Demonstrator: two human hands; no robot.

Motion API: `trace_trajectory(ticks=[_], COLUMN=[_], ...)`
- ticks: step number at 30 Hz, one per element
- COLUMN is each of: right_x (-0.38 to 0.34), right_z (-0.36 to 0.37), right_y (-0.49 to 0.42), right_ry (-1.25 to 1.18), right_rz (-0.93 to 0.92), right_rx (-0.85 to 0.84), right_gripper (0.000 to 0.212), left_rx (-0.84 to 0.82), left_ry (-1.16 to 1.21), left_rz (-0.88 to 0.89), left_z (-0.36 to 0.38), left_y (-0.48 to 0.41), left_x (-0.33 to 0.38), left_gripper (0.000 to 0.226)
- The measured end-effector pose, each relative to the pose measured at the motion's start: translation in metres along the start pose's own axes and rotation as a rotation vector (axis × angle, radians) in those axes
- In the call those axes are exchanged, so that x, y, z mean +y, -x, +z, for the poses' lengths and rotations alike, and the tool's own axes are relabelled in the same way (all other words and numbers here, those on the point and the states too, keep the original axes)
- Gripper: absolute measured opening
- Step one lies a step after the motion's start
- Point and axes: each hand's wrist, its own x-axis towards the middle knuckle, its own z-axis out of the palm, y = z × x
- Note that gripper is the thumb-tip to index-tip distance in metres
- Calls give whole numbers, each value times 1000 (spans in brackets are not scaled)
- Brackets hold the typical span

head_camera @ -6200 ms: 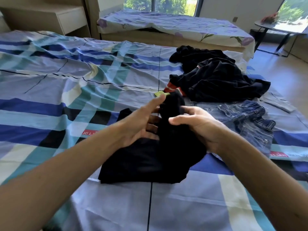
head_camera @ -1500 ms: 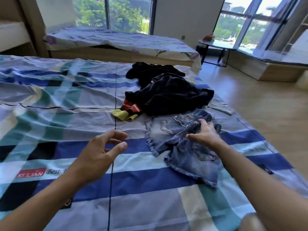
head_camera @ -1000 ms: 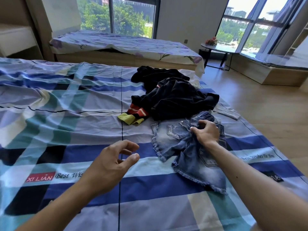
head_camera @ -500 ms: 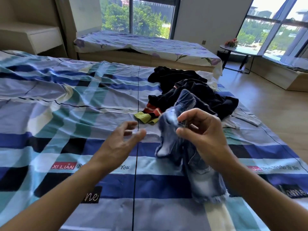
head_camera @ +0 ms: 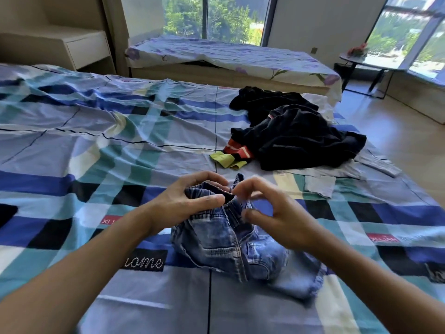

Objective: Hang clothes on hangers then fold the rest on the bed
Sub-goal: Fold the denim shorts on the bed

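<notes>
My left hand (head_camera: 187,206) curls round the waistband of the denim shorts (head_camera: 228,247); my right hand (head_camera: 274,218) pinches it alongside. The shorts lie bunched near centre on the bed (head_camera: 72,145), with dark clothes (head_camera: 298,136) heaped far right.

Bright daylight reaches you from the windows (head_camera: 212,18) along the top and upper right of the frame, and the upper-right panes are washed out by glare. The wooden floor (head_camera: 397,131) at right carries a pale sheen. Soft shadows sit in the creases of the bed (head_camera: 72,141). The fingertips of your right hand (head_camera: 272,213) are slightly motion-blurred. The wide lens bows straight lines near the edges.
</notes>
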Motion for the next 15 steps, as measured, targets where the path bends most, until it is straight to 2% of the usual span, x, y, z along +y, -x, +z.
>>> trace_trajectory(ticks=[4, 7, 13, 15], right_x=[14, 15, 15, 17], right_z=[-4, -4, 0, -3], right_y=[-9, -14, -12, -12], right_ry=[398, 616, 691, 681], right_rz=[-90, -138, -157, -140], right_rx=[-143, -139, -86, -85], right_gripper=[57, 60, 63, 57], left_rx=[0, 7, 39, 53], left_ry=[-93, -118, -194, -217], left_rz=[86, 103, 102, 79], left_z=[2, -2, -8, -14], left_y=[6, 6, 9, 10], left_x=[6, 4, 0, -1], left_gripper=[30, 30, 45, 51])
